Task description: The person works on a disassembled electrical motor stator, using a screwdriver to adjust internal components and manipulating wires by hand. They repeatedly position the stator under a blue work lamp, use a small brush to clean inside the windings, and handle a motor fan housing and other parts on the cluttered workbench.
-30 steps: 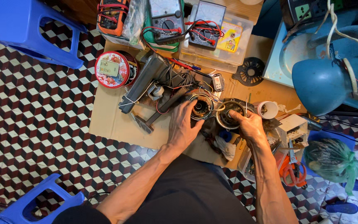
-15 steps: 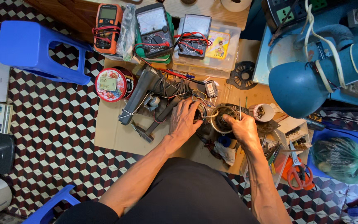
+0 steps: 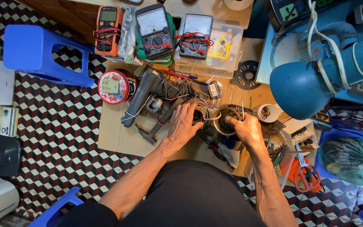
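Nearest the camera, two bare forearms reach forward over a dark lap onto a sheet of cardboard (image 3: 118, 141) laid on the checkered floor (image 3: 59, 138). The left hand (image 3: 184, 124) lies palm down with its fingers spread loosely, the fingertips resting on a round dark motor part (image 3: 200, 114) ringed with coloured wires. The right hand (image 3: 245, 128) is curled, its thumb and fingers pinching the rim of a round metal motor housing (image 3: 224, 120) just beside the first part; a thin pale wire runs between the two pieces. Both pieces sit near the middle of the cardboard, directly ahead of the person.

Right of the right hand, orange-handled scissors (image 3: 305, 172) lie among small trays of parts, and a green plastic bag (image 3: 349, 159) rests on a blue stool. A small white cup (image 3: 269, 112) stands just beyond the right hand.

Left of the left hand lie a grey handheld tool body (image 3: 141, 98) and a tangle of cables, with a round red tin (image 3: 115, 86) beside it. A blue plastic stool (image 3: 43, 54) stands well apart on the floor to the left.

Farther off, an orange digital multimeter (image 3: 108, 29) and two dark analogue meters (image 3: 155, 29) (image 3: 195, 35) lean in a row, one on a clear plastic box (image 3: 227, 54). At far right sits a large blue lamp shade (image 3: 303, 86).
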The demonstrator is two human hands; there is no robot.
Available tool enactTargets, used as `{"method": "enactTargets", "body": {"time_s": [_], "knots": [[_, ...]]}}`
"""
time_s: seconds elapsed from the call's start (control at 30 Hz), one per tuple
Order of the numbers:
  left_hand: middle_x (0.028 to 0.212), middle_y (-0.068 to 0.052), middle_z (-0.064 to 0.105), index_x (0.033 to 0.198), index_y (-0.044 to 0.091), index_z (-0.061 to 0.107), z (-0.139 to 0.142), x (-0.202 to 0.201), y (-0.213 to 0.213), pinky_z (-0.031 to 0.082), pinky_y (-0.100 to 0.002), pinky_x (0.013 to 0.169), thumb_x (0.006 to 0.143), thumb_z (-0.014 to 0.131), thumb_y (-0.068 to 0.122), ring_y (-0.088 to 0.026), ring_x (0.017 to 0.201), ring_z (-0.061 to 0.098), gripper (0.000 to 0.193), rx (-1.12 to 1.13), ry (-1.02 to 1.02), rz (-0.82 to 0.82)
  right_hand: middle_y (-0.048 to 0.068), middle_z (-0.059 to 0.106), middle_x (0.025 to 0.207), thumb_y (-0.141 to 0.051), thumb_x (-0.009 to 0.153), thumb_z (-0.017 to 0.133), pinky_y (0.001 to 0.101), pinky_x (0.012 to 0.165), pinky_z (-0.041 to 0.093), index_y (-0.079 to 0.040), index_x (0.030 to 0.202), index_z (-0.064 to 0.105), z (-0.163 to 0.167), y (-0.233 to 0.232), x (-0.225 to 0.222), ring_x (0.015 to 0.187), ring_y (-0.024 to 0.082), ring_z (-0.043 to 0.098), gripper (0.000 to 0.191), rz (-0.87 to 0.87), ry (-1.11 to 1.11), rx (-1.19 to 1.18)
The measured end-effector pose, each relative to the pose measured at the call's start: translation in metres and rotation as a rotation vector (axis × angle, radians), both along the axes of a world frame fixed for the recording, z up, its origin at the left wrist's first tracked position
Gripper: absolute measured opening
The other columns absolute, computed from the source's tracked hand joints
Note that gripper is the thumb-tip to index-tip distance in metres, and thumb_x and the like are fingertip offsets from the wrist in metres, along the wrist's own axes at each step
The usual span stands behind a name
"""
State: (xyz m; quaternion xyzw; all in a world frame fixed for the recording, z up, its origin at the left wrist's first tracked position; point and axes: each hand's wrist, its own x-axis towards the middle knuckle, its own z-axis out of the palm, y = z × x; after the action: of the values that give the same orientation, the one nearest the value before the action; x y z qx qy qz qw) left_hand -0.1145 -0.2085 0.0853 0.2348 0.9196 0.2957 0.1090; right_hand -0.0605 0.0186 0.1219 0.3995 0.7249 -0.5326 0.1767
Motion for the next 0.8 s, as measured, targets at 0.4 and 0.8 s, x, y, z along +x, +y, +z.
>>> {"method": "enactTargets", "body": {"time_s": [0.4,0.8], "knots": [[0.109,-0.010,0.064,0.096,0.006,0.070,0.016,0.004,0.032,0.041,-0.049,0.095,0.083,0.073,0.013,-0.030,0.114,0.055,0.015,0.095,0.160,-0.146,0.014,0.079,0.092,-0.029,0.086,0.080,0.0347,0.070,0.056,0.002,0.111,0.074,0.015,-0.002,-0.005,0.077,0.017,0.071,0.040,0.026,-0.023,0.047],[0.110,-0.011,0.063,0.097,0.004,0.069,0.028,0.009,0.021,0.050,-0.043,0.097,0.091,0.069,0.012,-0.030,0.112,0.060,0.010,0.299,0.121,-0.130,0.013,0.079,0.092,-0.030,0.086,0.077,0.0362,0.072,0.055,-0.005,0.111,0.077,0.012,-0.003,0.000,0.078,0.018,0.071,0.036,0.114,-0.044,0.066]]}}
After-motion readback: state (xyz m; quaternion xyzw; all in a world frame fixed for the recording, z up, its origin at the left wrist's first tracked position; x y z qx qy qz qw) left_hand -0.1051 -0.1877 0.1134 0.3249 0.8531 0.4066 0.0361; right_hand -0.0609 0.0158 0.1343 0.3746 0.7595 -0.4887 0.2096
